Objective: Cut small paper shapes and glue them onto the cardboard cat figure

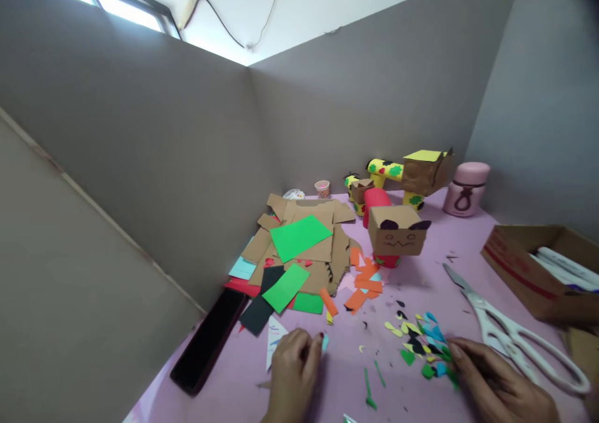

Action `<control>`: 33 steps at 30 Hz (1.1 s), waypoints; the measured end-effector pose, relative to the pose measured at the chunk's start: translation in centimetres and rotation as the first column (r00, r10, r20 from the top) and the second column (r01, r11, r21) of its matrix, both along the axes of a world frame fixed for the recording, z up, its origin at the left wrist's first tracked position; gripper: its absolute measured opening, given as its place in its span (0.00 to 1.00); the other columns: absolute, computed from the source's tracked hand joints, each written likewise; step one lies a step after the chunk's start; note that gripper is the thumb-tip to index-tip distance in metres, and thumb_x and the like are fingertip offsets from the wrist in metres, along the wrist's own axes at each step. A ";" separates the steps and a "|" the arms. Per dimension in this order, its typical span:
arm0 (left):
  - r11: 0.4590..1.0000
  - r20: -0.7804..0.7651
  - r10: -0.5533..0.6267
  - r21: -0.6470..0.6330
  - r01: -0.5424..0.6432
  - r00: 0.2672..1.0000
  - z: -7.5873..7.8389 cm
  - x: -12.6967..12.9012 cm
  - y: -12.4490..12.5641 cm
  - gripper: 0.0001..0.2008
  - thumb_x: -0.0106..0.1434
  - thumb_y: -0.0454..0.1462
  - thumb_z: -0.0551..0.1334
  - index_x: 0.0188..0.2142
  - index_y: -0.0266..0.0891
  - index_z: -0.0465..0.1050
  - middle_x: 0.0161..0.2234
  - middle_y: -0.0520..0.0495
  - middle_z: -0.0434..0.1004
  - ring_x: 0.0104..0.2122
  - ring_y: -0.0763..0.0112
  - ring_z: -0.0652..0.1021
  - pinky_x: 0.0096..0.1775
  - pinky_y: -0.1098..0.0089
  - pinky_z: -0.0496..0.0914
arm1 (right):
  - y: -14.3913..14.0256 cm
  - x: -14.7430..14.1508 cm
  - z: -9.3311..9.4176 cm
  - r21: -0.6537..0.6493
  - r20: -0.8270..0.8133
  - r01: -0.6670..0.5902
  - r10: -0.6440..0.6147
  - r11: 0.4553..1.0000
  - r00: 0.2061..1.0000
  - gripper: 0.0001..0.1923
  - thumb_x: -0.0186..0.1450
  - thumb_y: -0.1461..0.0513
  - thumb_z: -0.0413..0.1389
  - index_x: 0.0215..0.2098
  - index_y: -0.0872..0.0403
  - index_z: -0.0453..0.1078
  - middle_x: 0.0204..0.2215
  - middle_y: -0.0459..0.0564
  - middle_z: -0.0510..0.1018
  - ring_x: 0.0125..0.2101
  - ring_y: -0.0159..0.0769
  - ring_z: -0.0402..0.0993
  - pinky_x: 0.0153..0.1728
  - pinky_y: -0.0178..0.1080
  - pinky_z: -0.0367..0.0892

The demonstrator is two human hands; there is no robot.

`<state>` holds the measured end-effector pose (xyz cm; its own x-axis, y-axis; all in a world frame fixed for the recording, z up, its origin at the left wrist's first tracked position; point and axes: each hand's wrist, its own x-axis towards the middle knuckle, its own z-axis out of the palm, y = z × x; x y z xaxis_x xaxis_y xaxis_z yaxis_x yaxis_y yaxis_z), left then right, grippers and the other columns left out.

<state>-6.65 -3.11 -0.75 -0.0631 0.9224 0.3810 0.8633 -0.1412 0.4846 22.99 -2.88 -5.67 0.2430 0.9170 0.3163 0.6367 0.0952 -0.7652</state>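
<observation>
Where the pink tabletop (pixel 412 286) runs into the corner at centre frame, grey partition walls (pixel 154 161) close it off on the left, at the back and on the right, so the free surface is a wedge that widens toward the bottom edge. Its left border is lined by a long dark flat object (pixel 208 342) lying against the wall foot. Most of the middle is taken by a heap of cardboard and coloured sheets (pixel 299 248), topped by a bright green sheet (pixel 299 236); bare pink shows mainly between the two hands and just below the cardboard box figure (pixel 397 233) with a drawn face. Behind it stand other paper figures (pixel 397 176), a small cup (pixel 322 188) and a pink lidded jar (pixel 465 189).

At right, an open cardboard box (pixel 524 273) holds white items, probably pens or tubes, though the view cuts them off. White-handled scissors (pixel 510 332) lie flat beside it, blades pointing to the upper left.

The left hand (pixel 292 373), at bottom centre, has its fingers curled down and appears to pinch a small pale blue scrap (pixel 324 342) at the fingertips, next to a white triangular piece (pixel 275 339). The right hand (pixel 491 382), at lower right, rests with fingers pressed onto the near edge of a scatter of small paper cut-outs (pixel 421 339) in yellow, black, blue and green; it grips nothing that can be seen. The scissors lie just beyond its knuckles, not touching.
</observation>
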 end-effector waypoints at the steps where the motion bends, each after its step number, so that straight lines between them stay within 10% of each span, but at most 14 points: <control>1: 0.998 -0.009 -0.002 0.062 0.003 1.000 -0.5 -0.3 0.0 0.17 0.64 0.38 0.52 0.18 0.42 0.55 0.18 0.53 0.63 0.21 0.70 0.69 0.27 0.71 0.61 | 0.0 0.0 0.2 0.006 -0.020 0.020 -0.020 1.000 1.000 0.15 0.57 0.49 0.55 0.34 0.48 0.76 0.30 0.46 0.85 0.31 0.43 0.82 0.26 0.32 0.76; 15: 0.944 -0.160 -0.215 0.220 0.247 0.964 -1.4 0.2 -0.1 0.15 0.63 0.32 0.54 0.20 0.42 0.57 0.18 0.54 0.62 0.20 0.71 0.68 0.27 0.70 0.62 | 0.8 -0.5 1.3 0.009 -0.395 0.134 -0.119 0.991 0.911 0.14 0.60 0.51 0.54 0.34 0.52 0.71 0.20 0.46 0.76 0.20 0.35 0.72 0.21 0.32 0.69; 33: 0.831 -0.038 -0.512 -0.274 0.483 0.858 1.8 11.0 4.0 0.09 0.61 0.31 0.56 0.37 0.39 0.74 0.35 0.43 0.76 0.37 0.61 0.73 0.41 0.62 0.65 | 0.7 -1.0 2.4 0.023 -0.447 0.115 -0.093 0.993 0.890 0.12 0.61 0.53 0.54 0.34 0.53 0.70 0.21 0.45 0.74 0.22 0.34 0.70 0.25 0.33 0.67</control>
